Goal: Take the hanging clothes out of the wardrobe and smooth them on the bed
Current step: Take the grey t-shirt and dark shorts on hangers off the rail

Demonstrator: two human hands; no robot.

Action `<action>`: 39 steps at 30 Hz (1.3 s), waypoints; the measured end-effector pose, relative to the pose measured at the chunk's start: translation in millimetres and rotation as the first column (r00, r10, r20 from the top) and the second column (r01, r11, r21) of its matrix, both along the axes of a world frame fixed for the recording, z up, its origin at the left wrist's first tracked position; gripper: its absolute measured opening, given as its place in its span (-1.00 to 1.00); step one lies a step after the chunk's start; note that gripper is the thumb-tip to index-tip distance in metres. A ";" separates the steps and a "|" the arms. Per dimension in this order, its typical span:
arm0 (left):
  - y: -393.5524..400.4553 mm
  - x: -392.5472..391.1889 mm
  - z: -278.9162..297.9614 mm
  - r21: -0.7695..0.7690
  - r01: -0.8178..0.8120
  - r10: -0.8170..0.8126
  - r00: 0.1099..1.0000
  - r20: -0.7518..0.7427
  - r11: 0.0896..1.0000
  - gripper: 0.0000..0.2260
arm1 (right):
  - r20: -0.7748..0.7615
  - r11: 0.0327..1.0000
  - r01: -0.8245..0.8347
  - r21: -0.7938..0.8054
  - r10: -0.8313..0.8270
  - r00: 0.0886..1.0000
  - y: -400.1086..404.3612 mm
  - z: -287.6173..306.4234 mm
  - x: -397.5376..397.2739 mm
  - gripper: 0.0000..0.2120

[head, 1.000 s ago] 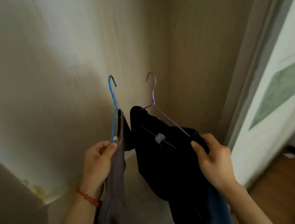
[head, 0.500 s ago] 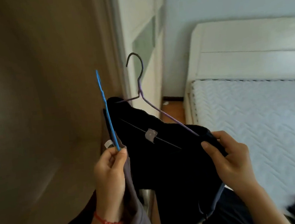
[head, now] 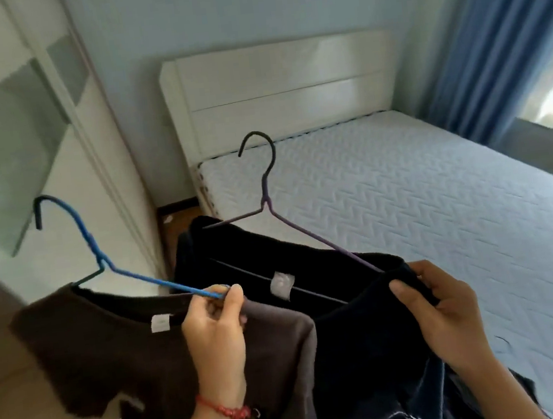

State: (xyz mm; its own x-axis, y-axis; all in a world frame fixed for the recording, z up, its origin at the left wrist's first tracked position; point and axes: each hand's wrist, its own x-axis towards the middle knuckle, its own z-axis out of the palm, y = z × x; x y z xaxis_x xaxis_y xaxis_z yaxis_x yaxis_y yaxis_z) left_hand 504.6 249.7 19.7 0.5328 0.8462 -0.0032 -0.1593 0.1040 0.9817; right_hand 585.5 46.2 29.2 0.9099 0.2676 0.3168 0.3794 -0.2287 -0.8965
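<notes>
Both garments are out of the wardrobe — the left hand (head: 215,333) pinches the blue wire hanger (head: 101,260) carrying a brown T-shirt (head: 112,352), the right hand (head: 441,311) grips the dark navy top (head: 351,331) on its purple wire hanger (head: 269,206). Both hang just short of the white quilted bed (head: 423,213) — laying and smoothing remain.

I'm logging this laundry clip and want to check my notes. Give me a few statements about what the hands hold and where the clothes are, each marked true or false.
1. The left hand pinches the blue hanger. True.
2. The brown shirt lies flat on the bed. False: it hangs from the blue hanger, off the bed.
3. The right hand grips the black shirt on the purple hanger. True.
4. Both hangers are bare. False: each carries a shirt.
5. The curtain is red. False: blue.
</notes>
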 end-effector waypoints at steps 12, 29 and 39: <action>-96.8 96.3 -40.5 -0.066 0.425 -0.429 0.879 -0.207 0.903 -0.86 | -0.097 0.910 0.414 -0.023 -0.414 0.905 -110.9 -49.3 23.0 -0.75; -157.8 186.1 -60.1 -0.103 0.895 -0.885 0.403 -0.235 0.435 -0.88 | -0.284 0.483 0.661 -0.574 -0.875 0.392 -185.4 -169.7 63.0 -0.79; -179.4 195.8 -75.4 -0.130 0.960 -0.947 0.211 -0.243 0.248 -0.88 | -0.315 0.366 0.817 -0.446 -0.918 0.239 -174.0 -140.5 7.4 -0.80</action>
